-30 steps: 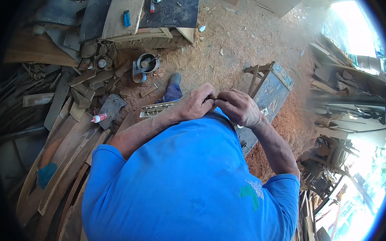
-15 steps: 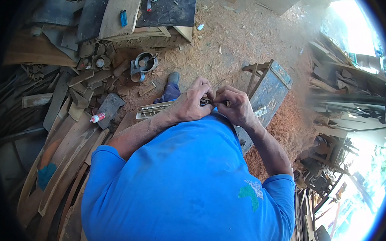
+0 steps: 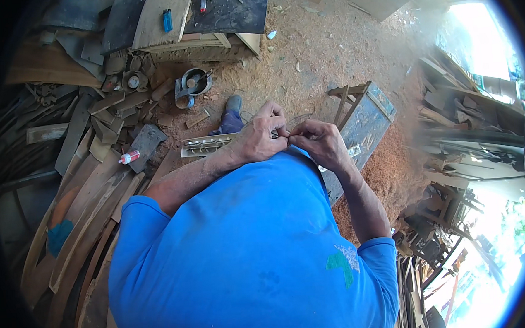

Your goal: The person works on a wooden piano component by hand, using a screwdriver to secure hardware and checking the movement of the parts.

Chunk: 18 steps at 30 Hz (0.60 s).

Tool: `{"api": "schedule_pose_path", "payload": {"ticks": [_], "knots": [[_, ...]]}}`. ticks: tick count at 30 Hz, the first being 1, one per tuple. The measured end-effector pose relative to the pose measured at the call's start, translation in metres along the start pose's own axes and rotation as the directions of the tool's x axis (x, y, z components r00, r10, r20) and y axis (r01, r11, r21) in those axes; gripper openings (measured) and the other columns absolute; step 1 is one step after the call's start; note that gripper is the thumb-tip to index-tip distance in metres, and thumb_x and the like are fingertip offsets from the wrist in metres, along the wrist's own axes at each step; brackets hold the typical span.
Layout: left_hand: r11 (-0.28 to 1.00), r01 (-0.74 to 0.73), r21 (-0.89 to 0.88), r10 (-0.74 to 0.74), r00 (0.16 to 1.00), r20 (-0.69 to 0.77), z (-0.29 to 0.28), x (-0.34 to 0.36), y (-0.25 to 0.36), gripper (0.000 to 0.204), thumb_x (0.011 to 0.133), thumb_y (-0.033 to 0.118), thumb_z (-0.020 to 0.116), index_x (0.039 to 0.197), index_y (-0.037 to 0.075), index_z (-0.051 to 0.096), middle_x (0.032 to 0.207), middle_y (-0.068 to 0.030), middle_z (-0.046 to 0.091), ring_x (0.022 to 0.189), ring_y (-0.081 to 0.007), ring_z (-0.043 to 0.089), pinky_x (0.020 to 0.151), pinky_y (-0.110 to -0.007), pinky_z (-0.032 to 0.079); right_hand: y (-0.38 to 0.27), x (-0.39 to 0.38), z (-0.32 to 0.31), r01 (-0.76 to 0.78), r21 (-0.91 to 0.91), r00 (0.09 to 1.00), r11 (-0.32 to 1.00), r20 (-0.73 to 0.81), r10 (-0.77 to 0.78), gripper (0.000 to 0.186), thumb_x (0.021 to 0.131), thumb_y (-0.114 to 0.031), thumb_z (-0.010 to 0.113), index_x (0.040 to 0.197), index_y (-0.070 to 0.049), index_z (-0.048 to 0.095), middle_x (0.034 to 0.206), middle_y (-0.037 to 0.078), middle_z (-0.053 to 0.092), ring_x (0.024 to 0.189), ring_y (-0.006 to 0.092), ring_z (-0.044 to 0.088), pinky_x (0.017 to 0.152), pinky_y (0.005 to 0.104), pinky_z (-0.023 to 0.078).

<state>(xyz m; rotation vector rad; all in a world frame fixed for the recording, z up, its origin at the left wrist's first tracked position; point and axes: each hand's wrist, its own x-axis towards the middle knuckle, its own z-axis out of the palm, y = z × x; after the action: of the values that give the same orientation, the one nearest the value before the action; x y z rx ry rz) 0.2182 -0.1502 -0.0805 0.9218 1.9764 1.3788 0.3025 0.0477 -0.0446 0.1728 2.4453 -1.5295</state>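
My left hand (image 3: 261, 137) and my right hand (image 3: 320, 142) meet over the front of my blue shirt, fingertips pinched round something small and dark that I cannot make out. A faint thin strand (image 3: 303, 116) shows just beyond them. Beside my left wrist lies a long narrow pale tray (image 3: 194, 148) holding several small metal pieces in a row, partly hidden by that arm.
A battered blue-grey bench (image 3: 367, 117) stands at right amid sawdust. A worktop (image 3: 158, 19) with a blue lighter (image 3: 167, 20) is at top. A metal pot (image 3: 194, 78) sits below it. Scrap wood (image 3: 83, 213) and a red-white bottle (image 3: 129, 157) lie left.
Both hands have moved slightly up and left, still together, with their fingers repositioned round the small item. The surroundings have shifted a little in the view.
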Motion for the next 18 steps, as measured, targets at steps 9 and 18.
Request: {"api": "schedule_pose_path", "payload": {"ticks": [9, 18], "knots": [[1.000, 0.020, -0.009, -0.019, 0.998, 0.056, -0.001, 0.002, -0.007, 0.016, 0.077, 0.006, 0.074, 0.088, 0.001, 0.065, 0.107, -0.0129, 0.055, 0.104, -0.0272, 0.058, 0.090, -0.037, 0.048, 0.005, 0.004, -0.005, 0.061, -0.031, 0.993, 0.998, 0.106, -0.057, 0.011, 0.082, -0.008, 0.071, 0.091, -0.002, 0.070, 0.078, 0.013, 0.068, 0.073, 0.0241, 0.070, 0.067, 0.0357, 0.054], [0.897, 0.386, -0.214, -0.340, 0.914, 0.224, -0.030, 0.013, 0.004, 0.025, 0.093, 0.014, 0.064, 0.111, -0.002, 0.070, 0.112, -0.0138, 0.066, 0.102, -0.0205, 0.064, 0.089, -0.036, 0.051, 0.007, 0.002, 0.004, 0.074, 0.016, 0.996, 0.997, 0.057, -0.074, 0.011, 0.077, -0.005, 0.067, 0.088, -0.002, 0.069, 0.082, 0.013, 0.068, 0.079, 0.0272, 0.068, 0.070, 0.0370, 0.053]]}}
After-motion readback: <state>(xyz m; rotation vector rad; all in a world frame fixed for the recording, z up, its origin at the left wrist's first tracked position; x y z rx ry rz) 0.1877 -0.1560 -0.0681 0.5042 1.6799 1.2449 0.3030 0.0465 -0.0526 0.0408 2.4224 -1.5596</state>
